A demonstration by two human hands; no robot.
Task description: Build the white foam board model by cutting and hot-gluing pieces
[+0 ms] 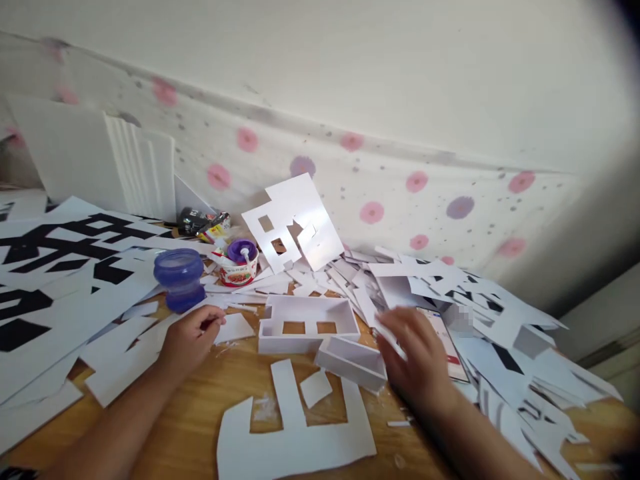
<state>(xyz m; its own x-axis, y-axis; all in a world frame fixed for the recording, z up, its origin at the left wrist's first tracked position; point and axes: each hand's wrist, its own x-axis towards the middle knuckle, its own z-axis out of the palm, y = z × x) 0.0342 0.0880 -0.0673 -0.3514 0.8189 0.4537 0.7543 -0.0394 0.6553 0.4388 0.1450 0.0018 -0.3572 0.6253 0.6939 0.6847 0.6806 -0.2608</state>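
Watching from a distance, I surveyed a wooden table [245, 377] strewn with cut white board; the large cut-out sheet [295, 447] lay nearest me, the open box [290, 345] beyond it; the right hand [417, 357], blurred, hovered just beside the small tray [350, 375], which sat at the box's near right corner; its fingers looked loosely parted, those of the left hand [193, 337] curled narrow near the blue jar [179, 277]; whether either held anything, I could not tell; I judged the work on the white pieces to be between grips; the next move seemed to call for a light pinch on thin walls; phone [453, 347], black packet [195, 221] and red-and-white tub [239, 275] bore print I could not read.
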